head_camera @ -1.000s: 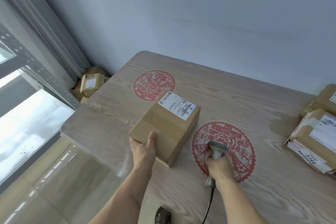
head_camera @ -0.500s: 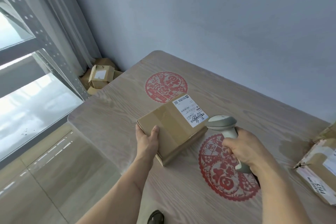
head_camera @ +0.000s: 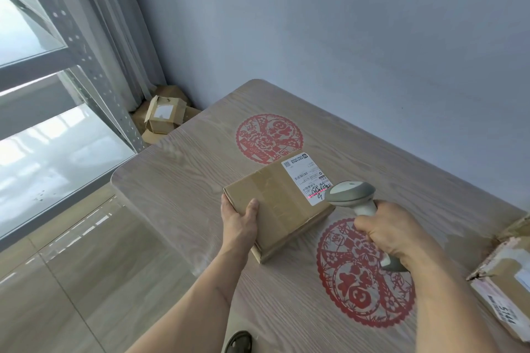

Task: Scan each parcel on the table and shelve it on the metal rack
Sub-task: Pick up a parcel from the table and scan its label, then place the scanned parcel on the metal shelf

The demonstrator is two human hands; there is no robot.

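Brown cardboard parcel (head_camera: 279,203) sits on the wooden table (head_camera: 177,195), toward the table's left end, taped top face up, white shipping label (head_camera: 307,179) on its far right portion. Left hand (head_camera: 239,221) grips the parcel's near-left corner: thumb lies on the top face, remaining fingers wrap down the left side; how far they curl under can't be made out from this angle. Right hand (head_camera: 387,233) is closed in a fist around the handle of a grey handheld scanner (head_camera: 351,195), scanner head held just above the parcel's right edge, nose pointed at the label. A red scan line (head_camera: 314,196) falls across the lower part of the label, over the handwritten marks. Parcel partly covers the near edge of one round red paper-cut decal (head_camera: 268,137); a second red decal (head_camera: 365,275) lies on the table to the near right, mostly under the right hand and scanner handle. At the table's right edge a second taped parcel (head_camera: 504,286) is partly cut off by the frame, label showing printed digits, well apart from the first. Metal rack (head_camera: 86,46) stands at left, perforated grey uprights visible. Beyond the table's far-left corner, small cardboard boxes (head_camera: 163,116) are piled on the floor beside a grey curtain (head_camera: 114,23).
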